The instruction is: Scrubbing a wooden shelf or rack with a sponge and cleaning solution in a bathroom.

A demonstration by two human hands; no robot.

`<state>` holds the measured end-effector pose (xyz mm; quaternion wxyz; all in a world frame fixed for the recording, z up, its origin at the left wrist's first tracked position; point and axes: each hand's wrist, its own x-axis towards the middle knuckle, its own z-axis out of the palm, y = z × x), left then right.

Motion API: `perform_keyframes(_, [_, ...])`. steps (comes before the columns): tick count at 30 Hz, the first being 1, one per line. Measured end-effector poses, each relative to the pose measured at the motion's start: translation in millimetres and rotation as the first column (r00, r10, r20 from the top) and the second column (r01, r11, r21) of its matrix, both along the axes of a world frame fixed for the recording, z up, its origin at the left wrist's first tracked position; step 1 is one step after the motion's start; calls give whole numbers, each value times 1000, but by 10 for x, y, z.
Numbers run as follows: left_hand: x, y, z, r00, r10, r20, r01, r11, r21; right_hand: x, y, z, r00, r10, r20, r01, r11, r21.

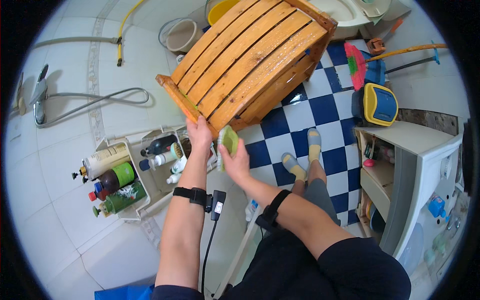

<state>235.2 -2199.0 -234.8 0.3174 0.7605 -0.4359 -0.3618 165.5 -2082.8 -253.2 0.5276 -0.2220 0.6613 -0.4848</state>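
A wet slatted wooden rack (240, 63) tilts in front of me, water drops and some suds on its orange-brown slats. My left hand (198, 134) grips the near corner post of its end frame. In my right hand (236, 159) is a green scrubbing brush (229, 141) with pale bristles. The bristle side faces left, close to the rack's lower corner; whether it touches the wood I cannot tell. Black straps with a small device are fastened round my forearms.
Left of me a white wall caddy (137, 172) holds several bottles. A hand shower (40, 88) hangs on the tiled wall. To the right are a yellow-and-blue bin (380, 105), a pink broom (354, 65) and a washbasin cabinet (393, 180). A beige bucket (183, 35) stands behind the rack.
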Motion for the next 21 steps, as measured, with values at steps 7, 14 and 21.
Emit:
perform_keyframes(7, [-31, 1, 58, 988, -34, -148, 29, 999, -41, -248, -278, 42, 962, -212, 174, 225, 973, -56])
perform_keyframes(14, [47, -3, -18, 1000, -2, 3, 2, 1000, -7, -339, 167, -231, 963, 221, -152, -215, 975, 55])
perform_keyframes(21, [72, -6, -139, 1000, 10, -14, -11, 994, -109, -2042, -828, 382, 690, 4, -723, -204, 961, -189])
